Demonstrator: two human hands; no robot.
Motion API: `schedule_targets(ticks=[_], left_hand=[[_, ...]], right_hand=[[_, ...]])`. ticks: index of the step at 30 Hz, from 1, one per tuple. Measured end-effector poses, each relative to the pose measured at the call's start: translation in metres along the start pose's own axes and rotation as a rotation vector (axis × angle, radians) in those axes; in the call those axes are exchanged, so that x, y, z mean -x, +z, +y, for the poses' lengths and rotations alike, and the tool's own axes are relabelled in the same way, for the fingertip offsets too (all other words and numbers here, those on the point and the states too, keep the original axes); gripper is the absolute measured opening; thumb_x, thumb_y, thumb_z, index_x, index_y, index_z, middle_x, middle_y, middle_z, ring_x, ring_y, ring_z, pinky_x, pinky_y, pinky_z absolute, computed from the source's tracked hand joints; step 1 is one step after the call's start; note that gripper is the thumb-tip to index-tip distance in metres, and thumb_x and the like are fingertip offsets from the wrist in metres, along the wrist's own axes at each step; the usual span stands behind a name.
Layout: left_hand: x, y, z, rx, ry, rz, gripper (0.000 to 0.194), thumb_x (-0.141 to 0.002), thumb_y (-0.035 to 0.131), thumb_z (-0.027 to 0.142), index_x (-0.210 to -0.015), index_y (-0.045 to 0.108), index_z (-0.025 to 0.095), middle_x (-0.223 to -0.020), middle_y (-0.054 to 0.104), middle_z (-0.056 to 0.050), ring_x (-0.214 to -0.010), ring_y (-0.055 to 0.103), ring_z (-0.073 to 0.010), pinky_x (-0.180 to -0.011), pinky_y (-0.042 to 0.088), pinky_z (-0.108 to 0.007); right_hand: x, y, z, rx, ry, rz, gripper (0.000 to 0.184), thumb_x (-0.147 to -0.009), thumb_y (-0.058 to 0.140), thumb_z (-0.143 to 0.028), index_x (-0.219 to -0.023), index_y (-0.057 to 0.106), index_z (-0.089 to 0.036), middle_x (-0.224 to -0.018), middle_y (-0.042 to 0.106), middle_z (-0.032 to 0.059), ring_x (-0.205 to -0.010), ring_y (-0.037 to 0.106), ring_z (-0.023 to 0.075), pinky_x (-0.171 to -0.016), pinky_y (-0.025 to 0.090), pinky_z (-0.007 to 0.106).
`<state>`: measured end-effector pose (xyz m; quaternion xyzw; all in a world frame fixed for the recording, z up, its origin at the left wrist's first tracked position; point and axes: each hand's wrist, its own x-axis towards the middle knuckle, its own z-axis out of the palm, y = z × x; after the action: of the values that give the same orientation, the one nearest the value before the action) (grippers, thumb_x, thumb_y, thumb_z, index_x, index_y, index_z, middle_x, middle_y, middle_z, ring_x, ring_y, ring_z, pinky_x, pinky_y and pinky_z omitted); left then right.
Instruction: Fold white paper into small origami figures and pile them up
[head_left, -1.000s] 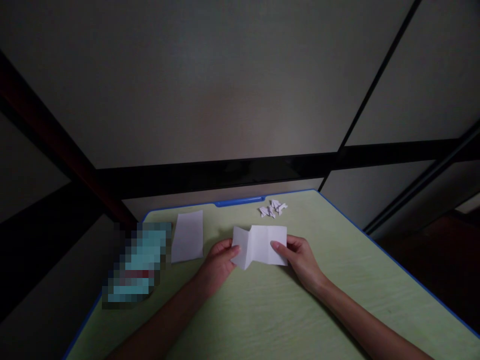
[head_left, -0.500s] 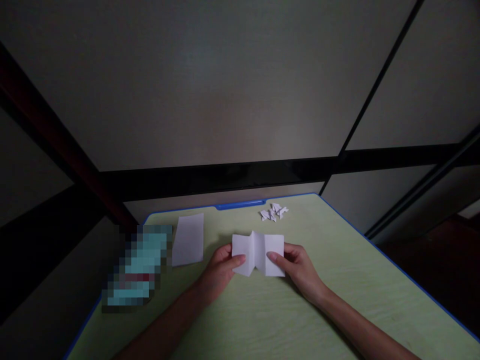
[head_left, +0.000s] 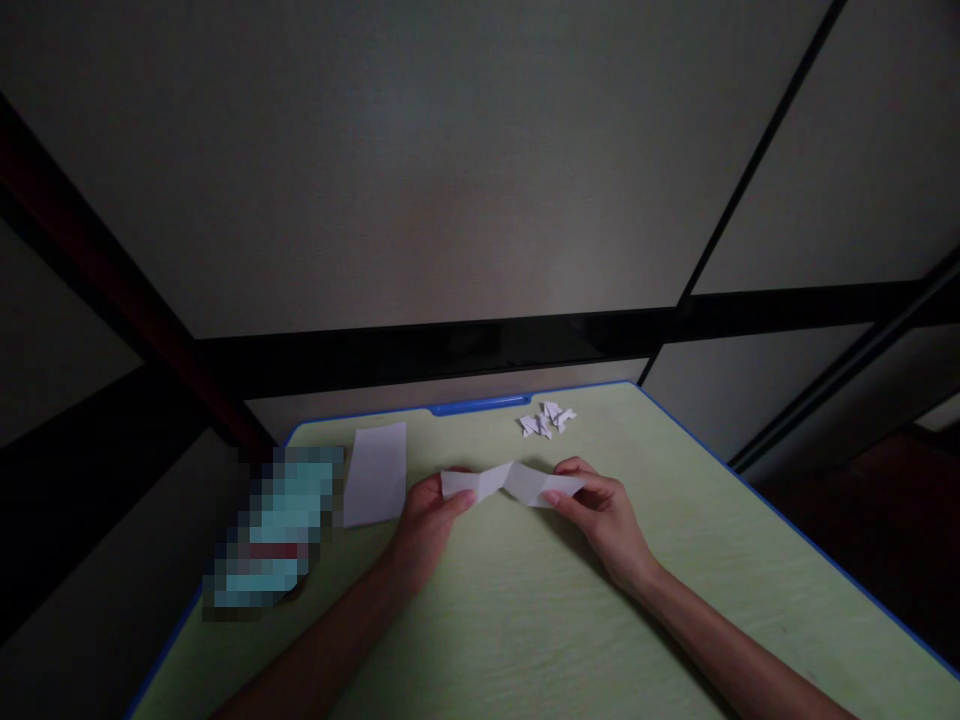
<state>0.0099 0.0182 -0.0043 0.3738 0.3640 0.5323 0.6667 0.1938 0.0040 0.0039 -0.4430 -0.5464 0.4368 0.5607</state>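
A creased sheet of white paper (head_left: 517, 482) is stretched between my two hands, its folds standing up in a zigzag and its face tipped nearly edge-on to me. My left hand (head_left: 431, 515) pinches the left end, thumb on the near face. At the right end my right hand (head_left: 604, 515) grips the sheet between thumb and fingers. Beyond it on the table lie several small folded paper pieces (head_left: 547, 420) in a cluster. A flat stack of white paper (head_left: 376, 472) rests left of my left hand.
The pale green table (head_left: 510, 640) has a blue rim and a blue slot or handle (head_left: 481, 406) at its far edge. A blurred-out turquoise item (head_left: 277, 530) lies at the left edge. Behind stands a panelled wall (head_left: 435, 180) with a dark band.
The paper has tilted from facing me to nearly edge-on, and its folds have spread wider. My left hand has moved slightly left and my right hand slightly right, both still gripping.
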Motion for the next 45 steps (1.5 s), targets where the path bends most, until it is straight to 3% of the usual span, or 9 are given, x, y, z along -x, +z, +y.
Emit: schedule_targets(ticks=[9, 17, 27, 32, 36, 39, 42, 45], left_hand=[[-0.002, -0.002, 0.000, 0.077, -0.025, 0.024, 0.017, -0.055, 0.063, 0.014, -0.072, 0.060, 0.011, -0.062, 0.065, -0.003, -0.059, 0.059, -0.0165, -0.057, 0.041, -0.026], [0.000, 0.000, 0.001, 0.105, -0.050, -0.013, 0.017, -0.056, 0.062, 0.014, -0.072, 0.056, 0.013, -0.062, 0.064, -0.002, -0.054, 0.056, -0.0132, -0.052, 0.038, -0.022], [-0.002, -0.003, -0.001, -0.079, 0.097, 0.122, 0.014, -0.059, 0.062, 0.017, -0.065, 0.050, 0.014, -0.061, 0.061, 0.000, -0.052, 0.053, -0.0107, -0.050, 0.038, -0.020], [-0.001, -0.005, 0.001, -0.325, 0.234, 0.170, 0.014, -0.056, 0.064, 0.016, -0.065, 0.052, 0.014, -0.065, 0.062, -0.001, -0.056, 0.056, -0.0129, -0.051, 0.040, -0.020], [0.000, -0.005, 0.004, -0.447, 0.208, 0.136, 0.013, -0.057, 0.061, 0.016, -0.070, 0.059, 0.014, -0.065, 0.064, -0.002, -0.057, 0.057, -0.0145, -0.050, 0.041, -0.020], [0.001, -0.002, 0.006, -0.448, 0.153, 0.070, 0.015, -0.056, 0.062, 0.013, -0.071, 0.061, 0.014, -0.069, 0.065, -0.003, -0.063, 0.058, -0.0159, -0.055, 0.042, -0.022], [0.004, 0.004, 0.009, -0.430, 0.107, 0.023, 0.024, -0.053, 0.064, 0.011, -0.077, 0.060, 0.014, -0.069, 0.065, -0.004, -0.062, 0.058, -0.0156, -0.053, 0.042, -0.021], [0.008, 0.013, 0.010, -0.396, 0.055, 0.001, 0.035, -0.052, 0.065, 0.012, -0.086, 0.055, 0.015, -0.058, 0.062, -0.001, -0.048, 0.055, -0.0128, -0.042, 0.036, -0.018]], right_hand=[[0.002, 0.001, 0.004, -0.232, 0.236, -0.007, 0.016, -0.059, 0.065, -0.024, -0.071, 0.062, -0.013, -0.064, 0.059, 0.0003, -0.054, 0.048, 0.0085, -0.050, 0.035, 0.021], [0.005, 0.005, 0.005, -0.263, 0.218, -0.031, 0.021, -0.062, 0.063, -0.023, -0.080, 0.059, -0.015, -0.068, 0.060, 0.0006, -0.056, 0.051, 0.0095, -0.051, 0.038, 0.021], [0.003, 0.004, 0.005, -0.220, 0.258, 0.005, 0.019, -0.059, 0.062, -0.022, -0.073, 0.054, -0.013, -0.062, 0.056, -0.0008, -0.054, 0.049, 0.0101, -0.049, 0.036, 0.022], [0.006, 0.002, 0.009, -0.276, 0.324, -0.121, 0.016, -0.053, 0.060, -0.010, -0.055, 0.045, -0.014, -0.048, 0.045, -0.0064, -0.045, 0.042, 0.0055, -0.040, 0.028, 0.016], [0.005, -0.007, 0.001, -0.311, 0.486, -0.407, 0.020, -0.053, 0.059, -0.007, -0.072, 0.053, -0.012, -0.063, 0.055, -0.0014, -0.056, 0.050, 0.0083, -0.048, 0.035, 0.017], [0.002, -0.014, -0.008, -0.389, 0.557, -0.575, 0.030, -0.059, 0.059, -0.016, -0.088, 0.052, -0.014, -0.080, 0.057, 0.0030, -0.064, 0.053, 0.0098, -0.053, 0.039, 0.019], [0.001, -0.014, -0.013, -0.399, 0.577, -0.591, 0.037, -0.064, 0.058, -0.025, -0.098, 0.048, -0.016, -0.089, 0.056, 0.0051, -0.071, 0.055, 0.0117, -0.061, 0.041, 0.023], [0.004, -0.004, -0.010, -0.279, 0.441, -0.468, 0.025, -0.059, 0.065, -0.023, -0.077, 0.050, -0.015, -0.070, 0.056, -0.0008, -0.057, 0.051, 0.0074, -0.049, 0.037, 0.017]])
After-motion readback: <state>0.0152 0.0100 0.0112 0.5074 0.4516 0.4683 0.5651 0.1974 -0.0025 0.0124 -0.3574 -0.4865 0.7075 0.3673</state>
